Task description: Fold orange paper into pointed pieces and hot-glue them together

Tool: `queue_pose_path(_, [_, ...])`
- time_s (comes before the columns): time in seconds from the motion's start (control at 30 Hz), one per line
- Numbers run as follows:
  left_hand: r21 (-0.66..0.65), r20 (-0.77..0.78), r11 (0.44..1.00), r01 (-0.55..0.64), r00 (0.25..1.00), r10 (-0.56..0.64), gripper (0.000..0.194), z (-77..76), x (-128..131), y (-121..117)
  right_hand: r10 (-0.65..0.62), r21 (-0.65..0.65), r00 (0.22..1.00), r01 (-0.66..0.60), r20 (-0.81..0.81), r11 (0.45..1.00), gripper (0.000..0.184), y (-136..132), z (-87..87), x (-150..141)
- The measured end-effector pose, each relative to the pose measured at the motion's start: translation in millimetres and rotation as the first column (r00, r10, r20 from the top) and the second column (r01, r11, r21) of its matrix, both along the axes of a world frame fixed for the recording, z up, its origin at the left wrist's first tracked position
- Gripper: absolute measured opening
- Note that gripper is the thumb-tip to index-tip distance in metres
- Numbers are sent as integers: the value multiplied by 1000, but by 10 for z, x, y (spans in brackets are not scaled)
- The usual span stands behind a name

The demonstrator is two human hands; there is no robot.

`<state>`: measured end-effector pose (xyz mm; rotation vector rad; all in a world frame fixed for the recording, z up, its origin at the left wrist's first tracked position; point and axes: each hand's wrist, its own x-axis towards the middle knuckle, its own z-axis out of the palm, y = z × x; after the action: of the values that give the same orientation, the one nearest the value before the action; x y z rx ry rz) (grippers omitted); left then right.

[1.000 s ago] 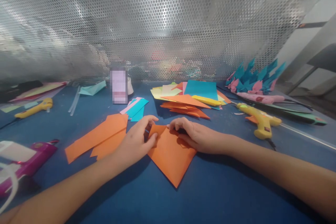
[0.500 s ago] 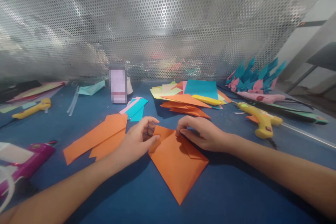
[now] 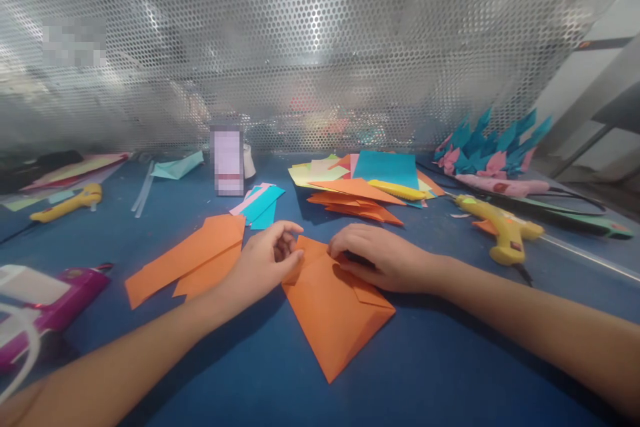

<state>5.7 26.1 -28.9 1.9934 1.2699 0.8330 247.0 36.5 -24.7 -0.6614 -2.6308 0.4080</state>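
Observation:
A folded sheet of orange paper (image 3: pixel 340 323) lies on the blue table, one corner pointing at me and flaps folded in near its upper edges. My left hand (image 3: pixel 273 253) is at its upper left edge, fingers curled and thumb on the small left flap. At the upper right, my right hand (image 3: pixel 377 257) pinches the paper's folded edge, its fingertips partly hidden. Left of my left hand rest other folded orange paper pieces (image 3: pixel 200 253). Small blue and pink paper strips (image 3: pixel 265 207) lie just behind that hand.
Behind my hands stand stacked coloured papers (image 3: pixel 385 167) with a yellow cutter (image 3: pixel 397 189) on top. Yellow glue guns lie right (image 3: pixel 507 233) and left (image 3: pixel 67 203). A magenta power strip (image 3: pixel 75 300) sits at left. A perforated metal panel (image 3: pixel 310 80) rises behind the table.
The orange paper has turned slightly, its near corner shifting left. My right hand has moved a little left along the upper edge, its fingers more curled. My left hand stays at the left flap.

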Motion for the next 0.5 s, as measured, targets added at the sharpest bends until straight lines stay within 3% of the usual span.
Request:
queue_pose_path(0.13, [137, -143, 985, 104, 986, -84, 10, 31, -25, 9, -30, -21, 1000, 31, 8, 999, 9, -4, 6, -2])
queue_pose_path(0.3, [387, -288, 871, 304, 937, -199, 14, 19, -91, 46, -86, -65, 996, 85, -12, 994, 16, -16, 17, 1])
queue_pose_path(0.5, [435, -422, 766, 473, 859, -291, 20, 45, -133, 77, -88, -82, 996, 86, -22, 993, 29, -11, 5, 2])
